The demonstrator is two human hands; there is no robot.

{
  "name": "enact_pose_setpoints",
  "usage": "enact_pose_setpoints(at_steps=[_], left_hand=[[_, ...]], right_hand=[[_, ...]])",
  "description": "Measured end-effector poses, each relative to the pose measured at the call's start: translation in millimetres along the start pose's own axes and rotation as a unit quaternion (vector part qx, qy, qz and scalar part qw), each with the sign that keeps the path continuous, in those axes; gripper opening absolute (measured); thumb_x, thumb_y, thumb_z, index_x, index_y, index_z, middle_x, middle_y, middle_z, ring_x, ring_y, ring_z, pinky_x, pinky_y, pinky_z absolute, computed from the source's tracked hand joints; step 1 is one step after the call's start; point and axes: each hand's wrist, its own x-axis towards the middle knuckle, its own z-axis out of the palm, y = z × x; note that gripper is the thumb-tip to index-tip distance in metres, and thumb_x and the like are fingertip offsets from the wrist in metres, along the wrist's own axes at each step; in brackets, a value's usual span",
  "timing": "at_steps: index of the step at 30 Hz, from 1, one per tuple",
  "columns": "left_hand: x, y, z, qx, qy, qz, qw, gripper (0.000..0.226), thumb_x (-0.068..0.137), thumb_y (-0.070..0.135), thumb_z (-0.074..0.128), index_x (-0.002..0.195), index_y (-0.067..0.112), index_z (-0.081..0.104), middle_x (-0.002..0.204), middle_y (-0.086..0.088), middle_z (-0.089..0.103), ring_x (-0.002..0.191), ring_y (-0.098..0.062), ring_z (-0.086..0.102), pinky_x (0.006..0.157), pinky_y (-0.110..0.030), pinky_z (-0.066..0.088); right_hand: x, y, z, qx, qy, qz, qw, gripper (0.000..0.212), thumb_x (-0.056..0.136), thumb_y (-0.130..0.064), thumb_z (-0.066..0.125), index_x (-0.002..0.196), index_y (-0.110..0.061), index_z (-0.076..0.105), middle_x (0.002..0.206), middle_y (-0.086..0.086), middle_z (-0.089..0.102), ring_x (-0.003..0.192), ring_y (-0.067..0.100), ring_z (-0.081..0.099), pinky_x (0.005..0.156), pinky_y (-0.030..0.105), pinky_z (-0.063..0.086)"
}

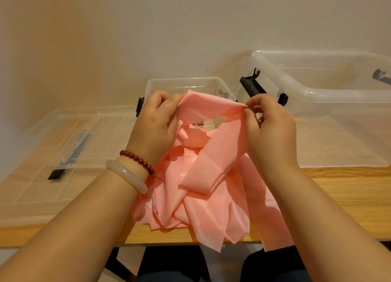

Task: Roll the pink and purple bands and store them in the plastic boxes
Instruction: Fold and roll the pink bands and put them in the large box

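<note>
The band (pixel 203 186) lies heaped on the table (pixel 342 192) before you. The small box (pixel 201 83) stands behind it. The lid (pixel 63 133) lies to your left, the big box (pixel 317 92) to your right.

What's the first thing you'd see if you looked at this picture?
The big crumpled heap of pink band in the middle, spilling over the near edge of the wooden table, grabs the eye first. The left hand and right hand each pinch its top edge, holding it up. Behind it stands a small clear box, and a big clear box sits to the right.
</note>
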Motion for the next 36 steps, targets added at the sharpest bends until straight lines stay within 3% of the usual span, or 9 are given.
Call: enact_pose_setpoints(at_steps=[8, 11, 15, 18, 21, 27, 30, 32, 36], left_hand=[[5, -4, 4, 0.01, -0.12, 0.026, 0.992, 0.04, 0.094, 0.03, 0.038, 0.117, 0.01, 0.064, 0.099, 0.001, 0.043, 0.09, -0.012, 0.043, 0.078, -0.023, 0.038], [-15, -7, 14, 0.026, -0.171, 0.028, 0.984, 0.049, 0.092, 0.04, 0.036, 0.116, 0.011, 0.066, 0.096, 0.002, 0.044, 0.087, -0.014, 0.042, 0.074, -0.027, 0.035], [-27, -12, 12, 0.054, -0.115, -0.014, 0.992, 0.045, 0.091, 0.03, 0.036, 0.107, 0.004, 0.068, 0.088, -0.009, 0.051, 0.079, -0.02, 0.045, 0.065, -0.034, 0.042], [-24, -14, 5, 0.074, -0.056, -0.046, 0.995, 0.027, 0.093, 0.011, 0.048, 0.108, 0.001, 0.067, 0.089, -0.011, 0.05, 0.082, -0.026, 0.048, 0.068, -0.034, 0.041], [-16, -15, -3, 0.093, -0.027, -0.049, 0.994, 0.02, 0.091, 0.001, 0.052, 0.105, -0.001, 0.066, 0.09, -0.012, 0.049, 0.082, -0.026, 0.047, 0.069, -0.033, 0.04], [-19, -16, 0, 0.078, -0.059, -0.027, 0.995, 0.032, 0.095, 0.022, 0.044, 0.111, 0.003, 0.065, 0.095, -0.013, 0.051, 0.086, -0.026, 0.049, 0.075, -0.032, 0.041], [-30, -13, 9, 0.048, -0.111, -0.02, 0.992, 0.049, 0.095, 0.038, 0.036, 0.126, 0.009, 0.061, 0.102, -0.009, 0.053, 0.095, -0.015, 0.041, 0.086, -0.03, 0.04], [-34, -10, 5, 0.028, -0.18, -0.043, 0.982, 0.064, 0.091, 0.055, 0.028, 0.142, 0.021, 0.047, 0.118, -0.002, 0.051, 0.104, -0.003, 0.029, 0.093, -0.021, 0.029], [-40, -18, -4, 0.027, -0.299, -0.08, 0.95, 0.092, 0.07, 0.085, 0.03, 0.149, 0.044, 0.009, 0.153, 0.009, 0.028, 0.139, -0.013, 0.02, 0.114, -0.035, 0.021]], right_hand=[[-11, 1, 0, -0.059, -0.09, -0.002, 0.994, 0.026, 0.088, -0.002, 0.048, 0.101, -0.011, 0.069, 0.099, 0.005, 0.064, 0.09, 0.019, 0.054, 0.069, 0.024, 0.03], [-21, 7, 3, -0.148, -0.208, 0.036, 0.966, 0.028, 0.088, -0.024, 0.053, 0.111, -0.018, 0.067, 0.112, 0.002, 0.059, 0.105, 0.024, 0.055, 0.076, 0.03, 0.04], [-34, 6, 0, -0.216, -0.381, 0.089, 0.894, 0.093, 0.071, -0.066, 0.064, 0.15, -0.036, 0.026, 0.148, -0.002, 0.039, 0.131, 0.026, 0.042, 0.1, 0.044, 0.045], [-32, 8, -4, -0.203, -0.286, 0.053, 0.935, 0.045, 0.086, -0.025, 0.062, 0.129, -0.031, 0.053, 0.119, 0.002, 0.062, 0.102, 0.025, 0.057, 0.075, 0.034, 0.046], [-18, 5, -7, -0.163, -0.142, 0.014, 0.976, 0.009, 0.086, -0.009, 0.053, 0.088, -0.018, 0.057, 0.081, 0.001, 0.056, 0.076, 0.028, 0.051, 0.053, 0.034, 0.031], [-10, 3, 4, -0.025, -0.111, 0.023, 0.993, 0.041, 0.089, -0.01, 0.058, 0.127, -0.026, 0.059, 0.119, 0.002, 0.059, 0.108, 0.02, 0.054, 0.079, 0.023, 0.034], [-28, -2, 12, -0.018, -0.285, 0.048, 0.957, 0.074, 0.082, -0.044, 0.072, 0.146, -0.04, 0.036, 0.144, -0.008, 0.041, 0.133, 0.01, 0.038, 0.098, 0.023, 0.033], [-35, 1, 14, -0.115, -0.339, 0.016, 0.934, 0.082, 0.079, -0.041, 0.075, 0.148, -0.046, 0.03, 0.145, -0.011, 0.04, 0.131, 0.009, 0.039, 0.092, 0.023, 0.036], [-23, 8, 11, -0.016, -0.112, 0.01, 0.994, 0.037, 0.081, 0.002, 0.06, 0.103, -0.022, 0.076, 0.097, -0.007, 0.065, 0.099, 0.018, 0.06, 0.071, 0.019, 0.037]])
